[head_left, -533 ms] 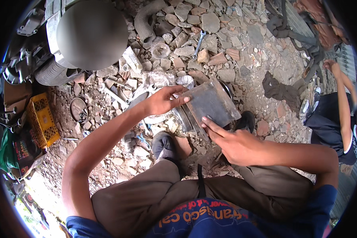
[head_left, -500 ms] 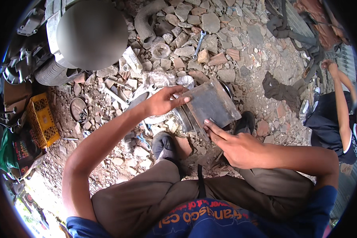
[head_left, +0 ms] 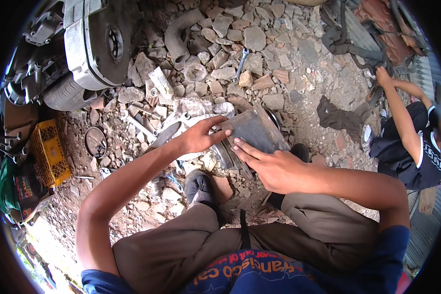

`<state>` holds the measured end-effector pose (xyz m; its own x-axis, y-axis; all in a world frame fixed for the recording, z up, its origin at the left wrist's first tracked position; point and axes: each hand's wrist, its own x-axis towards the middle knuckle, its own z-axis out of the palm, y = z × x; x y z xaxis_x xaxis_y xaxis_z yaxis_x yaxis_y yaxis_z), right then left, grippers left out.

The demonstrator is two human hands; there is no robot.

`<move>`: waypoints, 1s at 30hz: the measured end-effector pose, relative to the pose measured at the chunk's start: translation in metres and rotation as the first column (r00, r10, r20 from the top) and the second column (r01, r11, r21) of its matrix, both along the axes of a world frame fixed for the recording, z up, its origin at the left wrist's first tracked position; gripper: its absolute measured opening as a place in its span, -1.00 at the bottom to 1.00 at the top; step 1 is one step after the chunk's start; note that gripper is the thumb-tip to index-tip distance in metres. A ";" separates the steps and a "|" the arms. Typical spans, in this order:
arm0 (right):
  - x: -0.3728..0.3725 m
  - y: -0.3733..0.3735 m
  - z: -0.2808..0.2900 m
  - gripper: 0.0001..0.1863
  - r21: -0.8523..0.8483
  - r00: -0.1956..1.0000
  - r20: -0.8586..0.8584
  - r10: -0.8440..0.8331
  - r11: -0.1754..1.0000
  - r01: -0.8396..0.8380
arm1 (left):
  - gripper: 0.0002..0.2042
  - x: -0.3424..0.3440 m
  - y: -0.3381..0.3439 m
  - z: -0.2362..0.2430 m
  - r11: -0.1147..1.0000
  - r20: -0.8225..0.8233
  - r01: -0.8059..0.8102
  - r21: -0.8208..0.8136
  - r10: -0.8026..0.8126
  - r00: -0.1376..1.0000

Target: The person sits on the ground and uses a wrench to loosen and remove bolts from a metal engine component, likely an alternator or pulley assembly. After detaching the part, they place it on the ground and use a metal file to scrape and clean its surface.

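Note:
A dark, flat, squarish metal plate [head_left: 257,130], worn along its edges, is tilted over the rubble between my knees. My left hand [head_left: 201,135] grips its left corner, thumb on top and the other fingers round the far edge. With fingers stretched out, my right hand [head_left: 274,166] lies on the plate's near left part, the fingertips close to my left thumb. Whatever may be under those fingertips is hidden. Below the plate, ribbed metal parts [head_left: 230,159] show in part, and a round rim peeks out behind its right side.
Broken stone and tile cover the ground. Wrenches [head_left: 139,123] lie at left, another wrench [head_left: 241,64] farther off. A large metal housing [head_left: 95,46] stands far left, above a yellow crate [head_left: 52,152] and a round pan [head_left: 96,142]. Another person [head_left: 406,137] sits at right beside a dark cloth [head_left: 340,116].
My right hand has slid left and up across the plate toward my left thumb. The plate has shifted slightly left. The other person's arms have moved left and up.

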<state>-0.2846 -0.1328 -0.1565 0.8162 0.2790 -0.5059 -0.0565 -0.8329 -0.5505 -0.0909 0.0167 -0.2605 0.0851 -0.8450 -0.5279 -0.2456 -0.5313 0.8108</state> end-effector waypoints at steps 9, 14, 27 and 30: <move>-0.003 -0.003 0.005 -0.24 0.002 0.999 -0.031 0.022 1.000 -0.022 | -0.28 0.005 0.003 -0.004 1.000 -0.069 0.005 -0.002 -0.005 0.998; -0.001 -0.004 0.010 -0.23 0.002 0.999 -0.036 0.040 0.999 -0.040 | -0.28 0.011 -0.004 0.007 0.996 -0.052 0.078 0.046 -0.075 0.996; -0.011 0.003 0.015 -0.16 -0.035 0.995 -0.093 0.035 0.999 -0.039 | -0.34 0.002 0.004 -0.004 0.999 -0.059 -0.042 0.018 0.043 0.997; 0.010 -0.003 0.000 -0.19 -0.044 1.000 -0.011 0.024 0.999 -0.025 | -0.35 0.005 -0.001 -0.006 0.998 -0.216 -0.065 0.011 0.066 0.974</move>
